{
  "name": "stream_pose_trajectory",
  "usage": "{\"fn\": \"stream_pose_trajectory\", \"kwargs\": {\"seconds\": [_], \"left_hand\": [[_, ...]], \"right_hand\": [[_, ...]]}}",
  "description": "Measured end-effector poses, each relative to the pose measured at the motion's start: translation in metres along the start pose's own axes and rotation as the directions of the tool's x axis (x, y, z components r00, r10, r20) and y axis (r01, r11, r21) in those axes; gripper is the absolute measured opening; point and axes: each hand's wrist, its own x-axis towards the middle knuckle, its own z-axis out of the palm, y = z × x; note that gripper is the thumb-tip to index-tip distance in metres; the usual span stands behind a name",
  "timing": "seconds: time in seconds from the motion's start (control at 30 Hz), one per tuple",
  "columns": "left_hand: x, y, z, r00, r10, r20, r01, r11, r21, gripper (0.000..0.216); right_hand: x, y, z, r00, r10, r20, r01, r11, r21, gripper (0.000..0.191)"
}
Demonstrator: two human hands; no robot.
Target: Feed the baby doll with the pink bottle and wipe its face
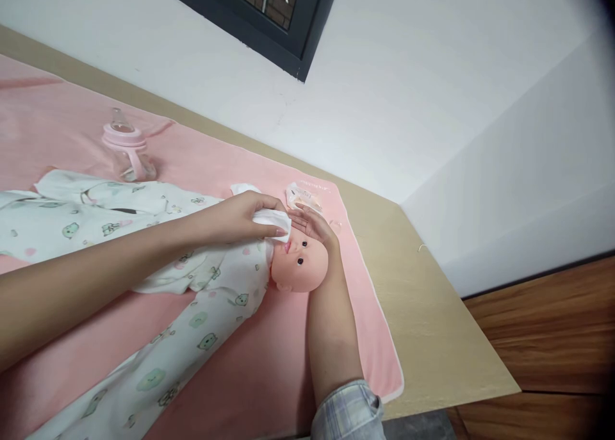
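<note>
A baby doll [302, 267] lies on its back on a pink blanket [269, 363], its bald head toward the right. It wears a white outfit [206, 318] printed with green animals. My left hand [240, 217] is closed around a folded white tissue [273, 219], held against the doll's cheek near its mouth. My right hand [314, 224] rests along the far side and top of the head, fingers stretched out toward the tissue. Part of the doll's far cheek is hidden by my hands and the tissue.
A pink baby bottle with handles [127, 146] stands on the blanket at the far left. Beyond my hands lie a small clear packet [305, 198] and a white cloth [244, 188]. A clear ring-like item [336, 225] sits near my right wrist. The wooden tabletop [408, 299] meets a white wall.
</note>
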Motion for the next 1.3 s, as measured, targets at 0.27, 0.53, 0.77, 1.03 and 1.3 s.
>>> {"fn": "stream_pose_trajectory", "kwargs": {"seconds": [0.27,0.53,0.77,1.03,1.3], "left_hand": [[-0.001,-0.007,0.008,0.996,0.064,0.057,-0.067,0.996,0.057,0.013],[-0.002,-0.004,0.017,0.991,0.131,0.012,-0.131,0.976,0.171,0.02],[-0.002,-0.004,0.016,0.982,0.186,0.02,-0.184,0.941,0.283,0.017],[-0.003,-0.003,0.012,0.978,0.198,0.057,-0.206,0.929,0.306,0.02],[-0.002,-0.005,0.011,0.973,0.227,0.039,-0.228,0.921,0.317,0.027]], "right_hand": [[0.016,0.008,-0.015,0.998,0.046,0.051,-0.049,0.997,0.067,0.03],[0.015,0.009,-0.015,0.997,0.003,0.072,-0.005,0.999,0.038,0.03],[0.017,0.009,-0.017,0.997,0.026,0.069,-0.03,0.999,0.046,0.029],[0.02,0.01,-0.019,0.995,0.042,0.086,-0.046,0.998,0.052,0.033],[0.015,0.009,-0.015,0.998,-0.005,0.069,0.002,0.999,0.041,0.033]]}}
